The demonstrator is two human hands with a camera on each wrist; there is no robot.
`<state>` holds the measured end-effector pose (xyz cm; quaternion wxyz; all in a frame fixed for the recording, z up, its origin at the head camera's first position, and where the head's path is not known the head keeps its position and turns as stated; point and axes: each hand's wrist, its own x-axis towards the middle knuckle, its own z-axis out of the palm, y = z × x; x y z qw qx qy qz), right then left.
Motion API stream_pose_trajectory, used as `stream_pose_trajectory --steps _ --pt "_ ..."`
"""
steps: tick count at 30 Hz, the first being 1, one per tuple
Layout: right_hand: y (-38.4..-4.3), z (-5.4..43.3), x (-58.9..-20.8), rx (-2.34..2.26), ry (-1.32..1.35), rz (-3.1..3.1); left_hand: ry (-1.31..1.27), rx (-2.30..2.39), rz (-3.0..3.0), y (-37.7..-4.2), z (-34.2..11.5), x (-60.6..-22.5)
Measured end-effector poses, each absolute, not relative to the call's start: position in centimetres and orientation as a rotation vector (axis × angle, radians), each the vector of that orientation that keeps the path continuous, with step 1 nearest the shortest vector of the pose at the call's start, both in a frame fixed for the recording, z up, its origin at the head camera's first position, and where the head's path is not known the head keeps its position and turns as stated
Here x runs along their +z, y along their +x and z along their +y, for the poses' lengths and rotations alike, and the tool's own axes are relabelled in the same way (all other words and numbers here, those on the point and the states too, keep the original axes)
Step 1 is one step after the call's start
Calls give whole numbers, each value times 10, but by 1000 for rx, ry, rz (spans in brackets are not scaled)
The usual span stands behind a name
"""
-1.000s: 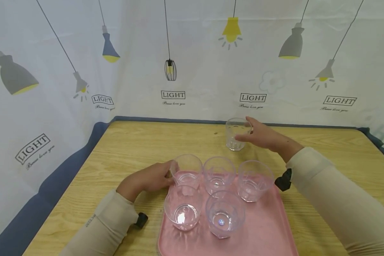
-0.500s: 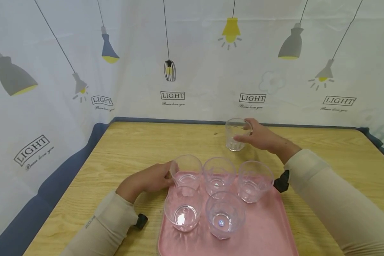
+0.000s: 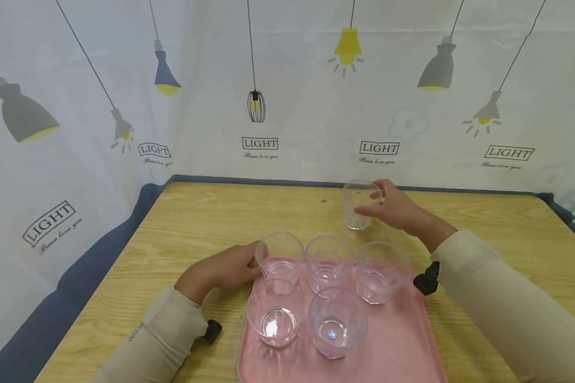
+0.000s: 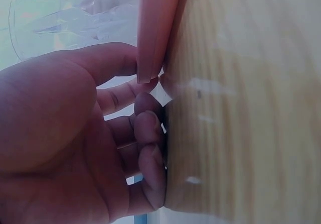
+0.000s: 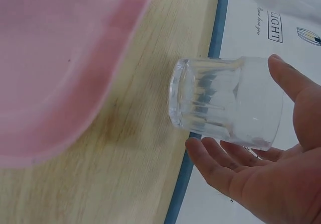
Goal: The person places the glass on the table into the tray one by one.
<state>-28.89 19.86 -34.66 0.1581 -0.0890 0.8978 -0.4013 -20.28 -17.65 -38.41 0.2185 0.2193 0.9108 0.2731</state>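
Note:
My right hand [image 3: 397, 207] grips a clear tumbler [image 3: 356, 215] beyond the tray's far edge, thumb on one side and fingers on the other. In the right wrist view the tumbler [image 5: 210, 101] is between thumb and fingers; I cannot tell whether its base touches the table. My left hand [image 3: 225, 266] pinches the far left corner of a pink tray [image 3: 393, 340]. The left wrist view shows the tray's edge [image 4: 155, 33] between thumb and fingers, with the fingertips low by the tabletop. Several clear tumblers stand upright on the tray, including one [image 3: 280, 271] next to my left hand.
The tumblers form a far row and a nearer pair, with one [image 3: 337, 319] in the near pair. The wooden table [image 3: 211, 213] ends at a white curtain [image 3: 306, 80] printed with lamps. Black wrist devices [image 3: 427, 279] sit under both cuffs.
The tumbler in my right hand has shifted slightly right and toward me in the last half second. My left hand and the tray have stayed in place.

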Motion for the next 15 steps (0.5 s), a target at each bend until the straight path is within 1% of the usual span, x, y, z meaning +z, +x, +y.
stream_pose_trajectory --steps 15 --pt "-260 215 -334 -1344 -217 2627 609 742 2525 -202 -176 -384"
